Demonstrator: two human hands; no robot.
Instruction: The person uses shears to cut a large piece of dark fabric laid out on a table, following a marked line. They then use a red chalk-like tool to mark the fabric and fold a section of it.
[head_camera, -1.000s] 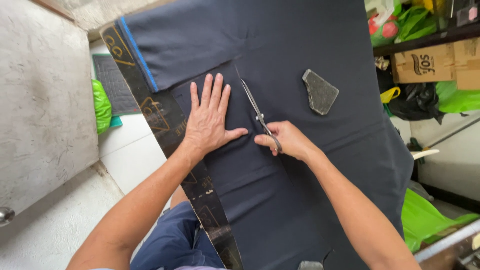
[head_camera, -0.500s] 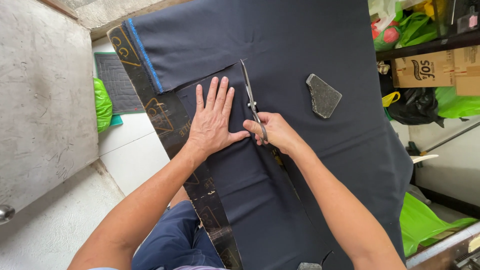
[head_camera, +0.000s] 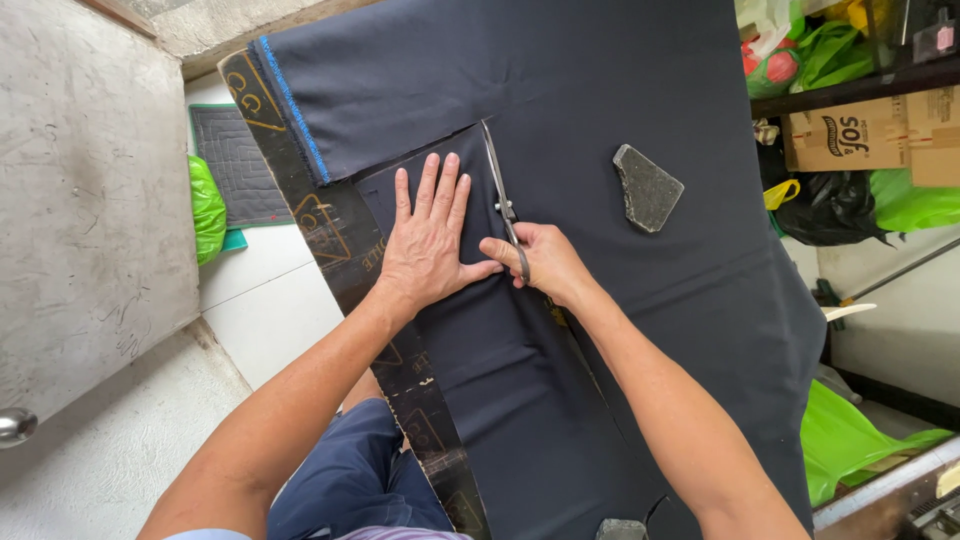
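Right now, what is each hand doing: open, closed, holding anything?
Left hand: open, fingers spread, pressed flat on the dark fabric, holding nothing.
Right hand: closed around the handles of the scissors, blades on the fabric.

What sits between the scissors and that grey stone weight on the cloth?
Nothing: between the scissors and the stone weight the head view shows only a bare stretch of dark cloth.
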